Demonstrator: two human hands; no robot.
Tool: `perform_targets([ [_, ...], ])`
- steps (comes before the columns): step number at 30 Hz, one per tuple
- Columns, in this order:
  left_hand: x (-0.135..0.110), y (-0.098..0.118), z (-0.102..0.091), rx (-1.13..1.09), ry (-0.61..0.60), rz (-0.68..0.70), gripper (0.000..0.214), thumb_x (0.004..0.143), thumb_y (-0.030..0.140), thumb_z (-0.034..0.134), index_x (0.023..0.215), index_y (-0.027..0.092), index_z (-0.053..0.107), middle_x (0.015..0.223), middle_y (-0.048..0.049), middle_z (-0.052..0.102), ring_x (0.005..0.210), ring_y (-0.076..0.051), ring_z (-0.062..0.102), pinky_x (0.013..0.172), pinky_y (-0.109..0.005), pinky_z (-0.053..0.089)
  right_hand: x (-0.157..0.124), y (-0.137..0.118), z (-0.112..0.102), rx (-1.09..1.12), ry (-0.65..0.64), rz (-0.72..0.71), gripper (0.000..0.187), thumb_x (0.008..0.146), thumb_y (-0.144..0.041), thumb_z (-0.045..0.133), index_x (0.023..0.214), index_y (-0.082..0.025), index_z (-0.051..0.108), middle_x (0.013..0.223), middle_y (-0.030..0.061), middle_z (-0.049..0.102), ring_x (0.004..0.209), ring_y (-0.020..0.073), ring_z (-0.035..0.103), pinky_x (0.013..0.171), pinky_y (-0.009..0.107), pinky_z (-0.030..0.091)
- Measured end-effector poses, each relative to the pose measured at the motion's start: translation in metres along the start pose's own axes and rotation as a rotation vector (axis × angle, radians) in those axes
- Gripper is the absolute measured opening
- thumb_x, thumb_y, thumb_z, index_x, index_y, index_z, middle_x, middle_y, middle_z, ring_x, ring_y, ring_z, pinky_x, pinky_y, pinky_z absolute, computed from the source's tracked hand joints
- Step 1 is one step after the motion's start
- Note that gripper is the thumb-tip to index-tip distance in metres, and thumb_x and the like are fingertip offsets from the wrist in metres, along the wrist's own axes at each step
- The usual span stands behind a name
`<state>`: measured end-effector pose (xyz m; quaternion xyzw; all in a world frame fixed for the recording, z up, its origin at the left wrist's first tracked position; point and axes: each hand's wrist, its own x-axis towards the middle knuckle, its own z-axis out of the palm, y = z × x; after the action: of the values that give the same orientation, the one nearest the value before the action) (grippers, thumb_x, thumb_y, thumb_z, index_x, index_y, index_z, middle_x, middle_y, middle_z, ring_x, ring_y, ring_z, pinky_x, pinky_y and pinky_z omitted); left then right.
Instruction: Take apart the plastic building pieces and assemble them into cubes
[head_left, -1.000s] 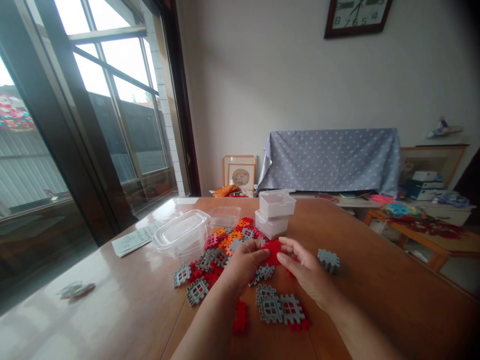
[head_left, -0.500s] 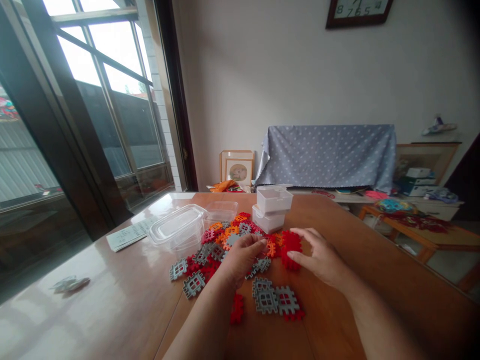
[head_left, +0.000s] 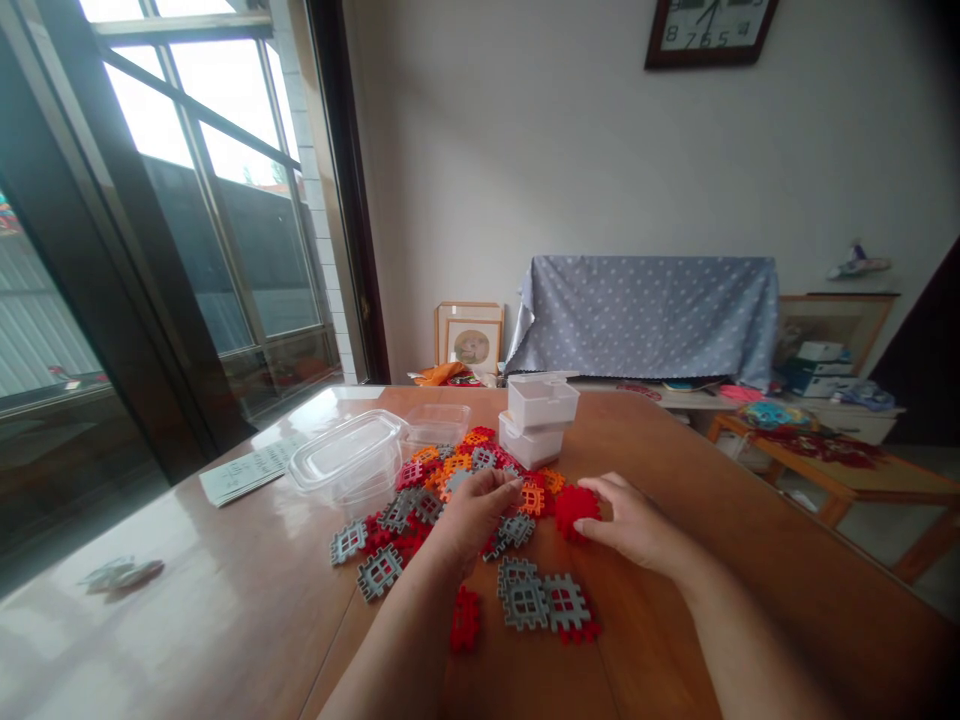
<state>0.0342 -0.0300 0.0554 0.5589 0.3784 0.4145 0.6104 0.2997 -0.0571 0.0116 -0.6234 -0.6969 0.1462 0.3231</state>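
My right hand (head_left: 637,525) is closed on a red toothed plastic building piece (head_left: 576,514), thumb at its lower edge and fingers behind. My left hand (head_left: 476,512) is closed in a pinch over the pile. Whatever it holds, if anything, is hidden behind the fingers. An orange window-shaped piece (head_left: 533,496) appears just right of the left fingertips; whether they touch it I cannot tell. Grey window-shaped pieces (head_left: 523,603) lie nearer me, overlapping another grey piece (head_left: 568,600) with red beneath. A red piece (head_left: 466,620) lies beside my left forearm.
Mixed red, orange and grey pieces (head_left: 411,508) spread across the brown table (head_left: 660,650). Two stacked white boxes (head_left: 541,405) stand behind them. Clear plastic containers (head_left: 349,455), a paper booklet (head_left: 247,472) and a small plastic packet (head_left: 121,574) are on the left.
The red piece has turned in my right hand and now looks rounder. My left hand keeps its pinch. The whole view has shifted slightly.
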Motion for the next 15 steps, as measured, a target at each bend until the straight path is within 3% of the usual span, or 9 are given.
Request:
perform_targets([
  [15,0.0007,-0.0047,-0.0006,0.022,-0.03,0.028,0.043,0.074,0.056,0.076,0.084,0.016,0.065,0.08,-0.0035,0.067,0.07,-0.013,0.055,0.067,-0.025,0.038,-0.0018,0.0047,0.0042,0.064,-0.009,0.017,0.063,0.074,-0.042,0.078,0.132,-0.023,0.062,0.128,0.0107,0.062,0.113,0.0279,0.064,0.097,0.041,0.05],
])
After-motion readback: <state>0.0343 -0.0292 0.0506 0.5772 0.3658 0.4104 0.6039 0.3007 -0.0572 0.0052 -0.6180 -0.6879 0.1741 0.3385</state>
